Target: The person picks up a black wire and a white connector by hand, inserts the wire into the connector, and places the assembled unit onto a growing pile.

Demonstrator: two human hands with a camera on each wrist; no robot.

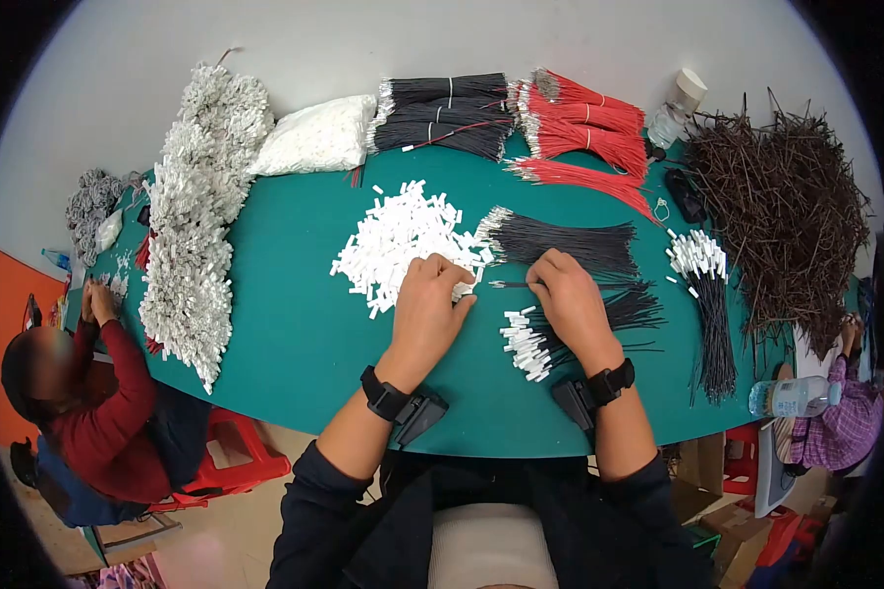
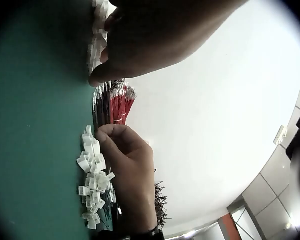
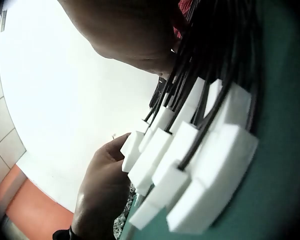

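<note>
At the near right edge of the white cap pile [image 1: 398, 240] on the desk [image 1: 295, 294], the left hand [image 1: 430, 302] curls its grip; whether it holds anything is unclear. Right of the pile lie capped wires [image 1: 526, 346] and a black wire [image 1: 506, 285], pinched in the right hand's [image 1: 572, 304] nearly closed grip.

Connectors [image 1: 398, 240] lie left of the wire bundle [image 1: 570, 245].
</note>
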